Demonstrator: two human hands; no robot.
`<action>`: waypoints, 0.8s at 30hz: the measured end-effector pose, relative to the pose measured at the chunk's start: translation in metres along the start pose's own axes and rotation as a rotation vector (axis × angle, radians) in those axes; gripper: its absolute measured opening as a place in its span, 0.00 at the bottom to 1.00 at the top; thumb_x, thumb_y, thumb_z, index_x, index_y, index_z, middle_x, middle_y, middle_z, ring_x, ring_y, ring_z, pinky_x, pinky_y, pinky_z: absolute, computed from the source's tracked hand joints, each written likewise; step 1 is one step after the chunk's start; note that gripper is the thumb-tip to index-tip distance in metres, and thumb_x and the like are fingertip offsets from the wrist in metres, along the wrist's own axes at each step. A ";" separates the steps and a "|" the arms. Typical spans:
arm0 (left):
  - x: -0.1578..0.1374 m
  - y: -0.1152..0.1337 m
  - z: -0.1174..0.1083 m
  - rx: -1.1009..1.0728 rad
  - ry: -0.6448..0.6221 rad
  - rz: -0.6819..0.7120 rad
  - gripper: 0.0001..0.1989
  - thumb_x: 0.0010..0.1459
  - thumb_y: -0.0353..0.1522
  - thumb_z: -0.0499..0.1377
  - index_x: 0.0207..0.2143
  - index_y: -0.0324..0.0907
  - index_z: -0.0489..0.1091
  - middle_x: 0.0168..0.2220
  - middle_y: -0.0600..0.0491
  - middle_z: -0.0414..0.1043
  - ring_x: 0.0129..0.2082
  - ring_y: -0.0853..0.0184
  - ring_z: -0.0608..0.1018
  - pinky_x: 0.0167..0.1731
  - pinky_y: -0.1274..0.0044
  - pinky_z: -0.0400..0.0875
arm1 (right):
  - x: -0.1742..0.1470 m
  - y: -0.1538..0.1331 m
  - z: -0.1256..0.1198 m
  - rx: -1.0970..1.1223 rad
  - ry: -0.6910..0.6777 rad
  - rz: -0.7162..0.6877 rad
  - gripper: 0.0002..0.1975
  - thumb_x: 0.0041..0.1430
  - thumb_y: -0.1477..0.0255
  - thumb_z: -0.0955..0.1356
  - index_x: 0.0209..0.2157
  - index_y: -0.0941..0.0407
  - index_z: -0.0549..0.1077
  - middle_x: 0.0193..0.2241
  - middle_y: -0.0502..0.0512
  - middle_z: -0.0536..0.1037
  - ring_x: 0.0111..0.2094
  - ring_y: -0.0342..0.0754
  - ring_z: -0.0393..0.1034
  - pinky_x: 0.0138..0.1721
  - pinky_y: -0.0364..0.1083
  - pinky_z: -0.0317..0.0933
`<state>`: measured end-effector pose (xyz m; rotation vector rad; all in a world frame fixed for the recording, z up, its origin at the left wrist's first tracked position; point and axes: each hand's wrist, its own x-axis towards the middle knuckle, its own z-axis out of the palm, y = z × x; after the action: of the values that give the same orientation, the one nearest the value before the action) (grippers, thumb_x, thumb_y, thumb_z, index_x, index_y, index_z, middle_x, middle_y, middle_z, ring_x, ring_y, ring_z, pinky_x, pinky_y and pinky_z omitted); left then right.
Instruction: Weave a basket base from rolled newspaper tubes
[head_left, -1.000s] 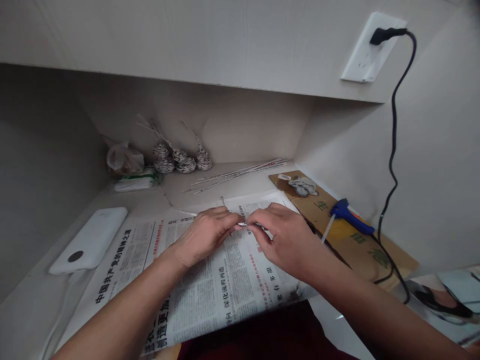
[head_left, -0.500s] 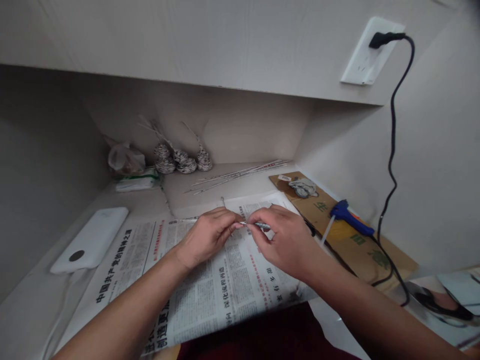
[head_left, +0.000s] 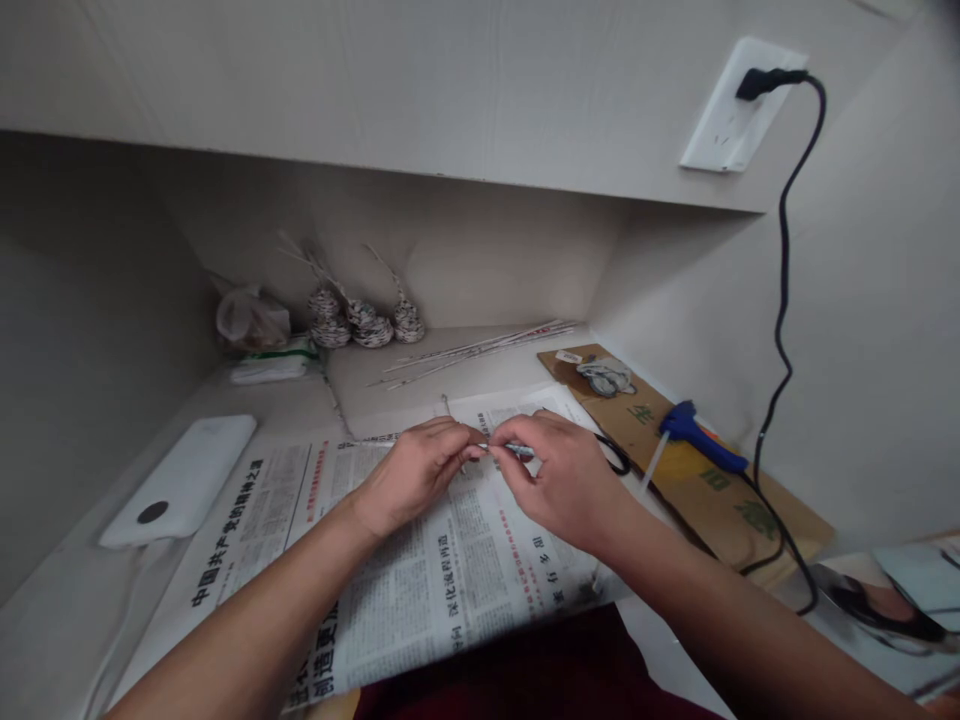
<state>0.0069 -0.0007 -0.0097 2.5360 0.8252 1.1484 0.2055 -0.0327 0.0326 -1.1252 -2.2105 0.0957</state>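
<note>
My left hand [head_left: 427, 465] and my right hand [head_left: 559, 475] meet over a spread newspaper [head_left: 390, 580], fingertips almost touching. Each one is closed in a pinch. Between thumb and fingers of the right lies a thin rolled-paper stick [head_left: 519, 451], greyish and printed. The left pinches a thin paper strand [head_left: 341, 415], which seems to run out behind that hand and bend away toward the back left. Where stick and strand come together, the fingertips mostly cover them. A short twisted end [head_left: 445, 404] shows just beyond the left hand.
Several gourd-shaped woven paper pieces [head_left: 367, 325] stand at the back, beside loose paper sticks [head_left: 480, 348]. A white power bank [head_left: 187, 475] lies left. On the right, a blue glue gun [head_left: 705, 440] rests on cardboard [head_left: 780, 530], near a black loop handle [head_left: 619, 455] and a hanging cord [head_left: 784, 300].
Both hands keep their pinch in nearly the same place. The right hand has shifted slightly left, and more of the black loop handle shows beside it.
</note>
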 end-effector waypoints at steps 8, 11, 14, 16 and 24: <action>0.002 0.001 -0.002 -0.043 -0.013 -0.101 0.08 0.64 0.34 0.55 0.43 0.43 0.71 0.37 0.52 0.76 0.37 0.67 0.77 0.38 0.74 0.71 | -0.002 0.005 -0.003 0.014 0.013 0.047 0.04 0.60 0.73 0.67 0.35 0.54 0.74 0.28 0.49 0.76 0.32 0.44 0.70 0.37 0.44 0.60; 0.001 0.003 -0.002 -0.030 0.003 -0.100 0.08 0.64 0.34 0.55 0.41 0.43 0.72 0.36 0.52 0.77 0.36 0.68 0.77 0.39 0.74 0.71 | -0.003 0.006 -0.004 0.033 0.000 0.052 0.04 0.59 0.73 0.67 0.35 0.54 0.74 0.28 0.49 0.77 0.32 0.44 0.70 0.37 0.44 0.61; 0.000 0.004 -0.001 -0.037 0.013 -0.078 0.07 0.64 0.32 0.55 0.40 0.42 0.72 0.35 0.51 0.77 0.36 0.68 0.77 0.39 0.73 0.71 | -0.003 0.005 -0.003 0.072 -0.022 0.062 0.04 0.59 0.73 0.66 0.34 0.54 0.74 0.29 0.49 0.77 0.32 0.44 0.70 0.36 0.44 0.61; 0.000 0.004 0.000 -0.040 0.027 -0.065 0.06 0.64 0.31 0.55 0.39 0.42 0.72 0.35 0.51 0.77 0.35 0.68 0.77 0.38 0.74 0.71 | -0.003 0.005 -0.001 0.086 -0.015 0.068 0.04 0.59 0.74 0.66 0.34 0.54 0.74 0.29 0.49 0.77 0.32 0.45 0.70 0.36 0.44 0.61; 0.000 0.005 0.001 -0.030 0.050 -0.075 0.05 0.63 0.30 0.56 0.37 0.41 0.73 0.33 0.52 0.78 0.34 0.69 0.78 0.37 0.76 0.71 | -0.001 0.006 0.005 0.091 0.004 0.034 0.04 0.58 0.74 0.66 0.34 0.54 0.74 0.30 0.50 0.78 0.33 0.45 0.70 0.36 0.44 0.60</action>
<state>0.0093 -0.0048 -0.0083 2.4401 0.9007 1.1956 0.2072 -0.0288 0.0256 -1.1118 -2.1616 0.2061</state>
